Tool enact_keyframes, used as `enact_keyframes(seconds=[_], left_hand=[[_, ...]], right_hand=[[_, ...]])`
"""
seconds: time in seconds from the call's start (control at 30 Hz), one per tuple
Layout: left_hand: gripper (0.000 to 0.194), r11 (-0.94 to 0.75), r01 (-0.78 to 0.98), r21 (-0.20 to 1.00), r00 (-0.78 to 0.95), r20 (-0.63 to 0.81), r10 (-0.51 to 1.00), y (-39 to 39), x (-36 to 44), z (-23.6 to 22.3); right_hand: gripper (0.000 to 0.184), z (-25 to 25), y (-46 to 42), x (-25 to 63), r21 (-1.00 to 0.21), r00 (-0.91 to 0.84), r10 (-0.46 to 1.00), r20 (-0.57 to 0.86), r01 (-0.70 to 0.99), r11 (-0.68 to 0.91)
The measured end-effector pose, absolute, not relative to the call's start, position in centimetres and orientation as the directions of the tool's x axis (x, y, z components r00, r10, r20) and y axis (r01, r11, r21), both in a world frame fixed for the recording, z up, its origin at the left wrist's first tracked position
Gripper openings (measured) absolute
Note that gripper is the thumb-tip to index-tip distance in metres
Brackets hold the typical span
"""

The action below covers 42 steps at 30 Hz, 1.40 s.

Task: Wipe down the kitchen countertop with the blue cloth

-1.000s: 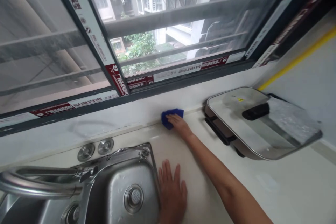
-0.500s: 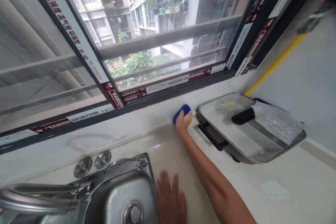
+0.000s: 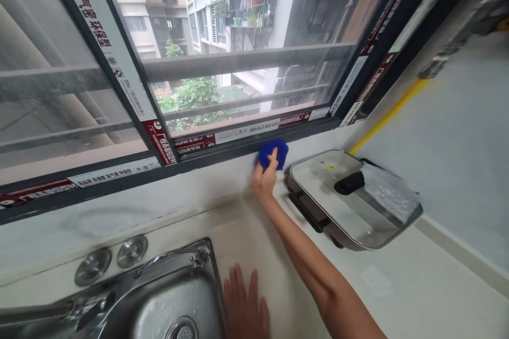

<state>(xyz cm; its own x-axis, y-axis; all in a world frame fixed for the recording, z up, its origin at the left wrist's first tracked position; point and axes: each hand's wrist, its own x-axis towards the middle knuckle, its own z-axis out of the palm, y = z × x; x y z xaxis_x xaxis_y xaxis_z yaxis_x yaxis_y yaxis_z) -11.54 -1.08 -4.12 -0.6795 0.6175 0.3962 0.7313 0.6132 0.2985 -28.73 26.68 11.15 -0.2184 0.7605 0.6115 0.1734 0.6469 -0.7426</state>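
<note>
My right hand (image 3: 264, 180) reaches far forward and presses a blue cloth (image 3: 273, 152) against the white ledge just under the dark window frame (image 3: 222, 151). Its fingers lie over the cloth, holding it to the surface. My left hand (image 3: 245, 307) lies flat with fingers stretched out on the pale countertop (image 3: 397, 296), right beside the steel sink (image 3: 167, 296). It holds nothing.
A steel electric pan with a glass lid and black handle (image 3: 350, 196) stands on the counter just right of the cloth. Two round metal caps (image 3: 111, 259) sit behind the sink. A grey wall with a yellow pipe (image 3: 385, 116) closes the right side.
My right hand has carried the blue cloth from the counter's back edge up the ledge to the window frame and a little rightward. The left hand stays flat by the sink.
</note>
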Motion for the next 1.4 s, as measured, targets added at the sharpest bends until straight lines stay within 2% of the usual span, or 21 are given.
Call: enact_keyframes(seconds=[0.1,0.2,0.33,0.43,0.6,0.77,1.0,1.23,1.33,1.4], left_hand=[[0.067,0.612,0.73,0.303,-0.681,0.388,0.621,-1.0,-11.6,-4.5],[0.07,0.604,0.733,0.313,-0.679,0.39,0.622,-1.0,-11.6,-4.6],[0.076,0.612,0.729,0.306,-0.682,0.388,0.619,-1.0,-11.7,-5.2],[0.074,0.62,0.735,0.274,-0.672,0.41,0.617,-1.0,-12.0,-6.2],[0.066,0.619,0.747,0.242,-0.656,0.414,0.631,-0.9,-12.5,-7.8],[0.063,0.63,0.739,0.236,-0.661,0.429,0.615,-0.7,-12.1,-7.4],[0.067,0.633,0.735,0.243,-0.672,0.39,0.63,-1.1,-11.2,-5.1],[0.071,0.634,0.725,0.27,-0.687,0.353,0.635,-1.7,-10.7,-4.1],[0.072,0.63,0.714,0.306,-0.701,0.315,0.64,-1.7,-10.4,-4.1],[0.073,0.626,0.702,0.339,-0.711,0.297,0.637,-1.7,-10.3,-4.2]], right_hand=[[0.047,10.7,27.2,-29.2,-0.681,-0.235,0.7,0.674,0.169,0.712],[0.049,11.5,29.0,-29.6,-0.707,-0.151,0.735,0.66,0.206,0.677],[0.051,14.1,33.3,-29.7,-0.817,0.041,0.834,0.55,0.231,0.528],[0.055,16.1,37.3,-29.0,-0.888,0.148,0.884,0.444,0.204,0.412],[0.051,18.0,43.3,-26.5,-0.946,0.206,0.928,0.311,0.157,0.283],[0.047,19.0,45.7,-24.9,-0.971,0.245,0.942,0.231,0.116,0.208],[0.057,18.2,39.2,-27.0,-0.969,0.152,0.958,0.243,0.083,0.232],[0.071,12.9,26.2,-31.0,-0.939,-0.019,0.94,0.341,0.028,0.342],[0.062,9.6,20.5,-32.5,-0.893,-0.124,0.885,0.448,-0.012,0.45],[0.051,7.7,17.5,-32.8,-0.819,-0.231,0.793,0.564,-0.037,0.573]])
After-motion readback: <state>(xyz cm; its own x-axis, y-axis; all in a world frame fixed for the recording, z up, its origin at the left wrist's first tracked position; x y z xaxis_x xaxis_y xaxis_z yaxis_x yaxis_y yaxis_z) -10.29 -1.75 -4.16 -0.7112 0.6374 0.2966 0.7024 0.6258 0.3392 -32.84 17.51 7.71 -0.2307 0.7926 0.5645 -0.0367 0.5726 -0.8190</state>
